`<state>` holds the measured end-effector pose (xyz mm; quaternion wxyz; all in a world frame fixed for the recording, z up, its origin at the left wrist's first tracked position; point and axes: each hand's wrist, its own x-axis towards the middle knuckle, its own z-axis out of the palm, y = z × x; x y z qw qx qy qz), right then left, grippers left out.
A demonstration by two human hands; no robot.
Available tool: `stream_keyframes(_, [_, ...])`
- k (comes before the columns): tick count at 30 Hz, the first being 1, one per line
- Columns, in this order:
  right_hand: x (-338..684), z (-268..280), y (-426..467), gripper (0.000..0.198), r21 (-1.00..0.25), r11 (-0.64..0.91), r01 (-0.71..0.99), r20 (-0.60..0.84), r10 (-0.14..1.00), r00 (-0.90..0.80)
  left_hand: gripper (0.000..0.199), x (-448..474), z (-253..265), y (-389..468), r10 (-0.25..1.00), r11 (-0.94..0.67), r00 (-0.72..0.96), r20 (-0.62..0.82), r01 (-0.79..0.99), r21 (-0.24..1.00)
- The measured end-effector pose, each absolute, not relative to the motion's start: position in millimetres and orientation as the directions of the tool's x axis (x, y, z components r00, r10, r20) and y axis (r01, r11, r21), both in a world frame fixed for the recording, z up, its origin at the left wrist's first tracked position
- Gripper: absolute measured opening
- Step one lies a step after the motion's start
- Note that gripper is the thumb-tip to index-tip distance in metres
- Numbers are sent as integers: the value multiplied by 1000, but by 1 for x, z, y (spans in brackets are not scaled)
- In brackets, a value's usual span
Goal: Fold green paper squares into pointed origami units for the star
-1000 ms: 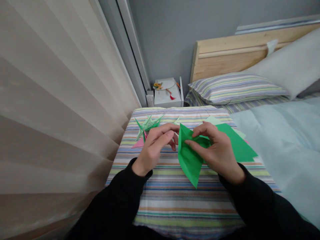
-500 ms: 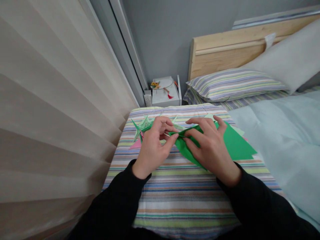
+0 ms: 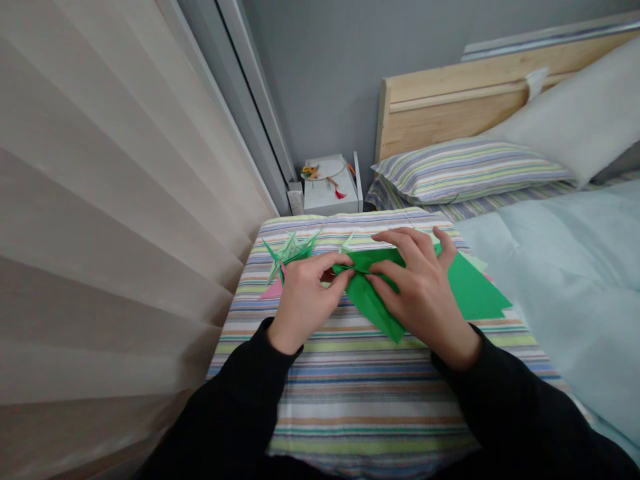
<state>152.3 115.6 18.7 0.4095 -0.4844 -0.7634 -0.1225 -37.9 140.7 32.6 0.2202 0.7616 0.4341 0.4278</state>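
Note:
A sheet of green folded paper [image 3: 376, 310] is held between my two hands, a crease running along its raised middle. My left hand [image 3: 309, 293] pinches its left tip between thumb and fingers. Thumb and index finger of my right hand [image 3: 423, 290] grip the same crease a little further right, the other fingers lifted and spread. Under and beyond my right hand lies more flat green paper [image 3: 477, 287]. Behind my left hand sits a spiky folded paper piece [image 3: 293, 250] in light and dark green, with a pink paper corner [image 3: 273, 290] beside it.
A striped cloth [image 3: 375, 413] covers the surface before me. To the left hangs a pleated curtain [image 3: 125, 233]. On the right is a bed with a pale blue quilt [image 3: 565, 260] and a striped pillow [image 3: 475, 168]. A white nightstand [image 3: 330, 197] stands at the back.
My left hand's fingers have come down and closed more on the paper's tip. The sheet has opened flatter, its lower corner shifting slightly left. My right hand keeps nearly the same place.

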Motion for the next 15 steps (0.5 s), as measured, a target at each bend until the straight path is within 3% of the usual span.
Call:
stream_keyframes(7, [156, 19, 117, 18, -173, 485, 857, 714, 661, -231, 8, -42, 29, 145, 900, -437, 235, 368, 502, 747])
stream_keyframes(15, [149, 18, 113, 17, -130, 485, 865, 686, 674, -275, 6, -39, 34, 141, 882, -468, 319, 346, 521, 714])
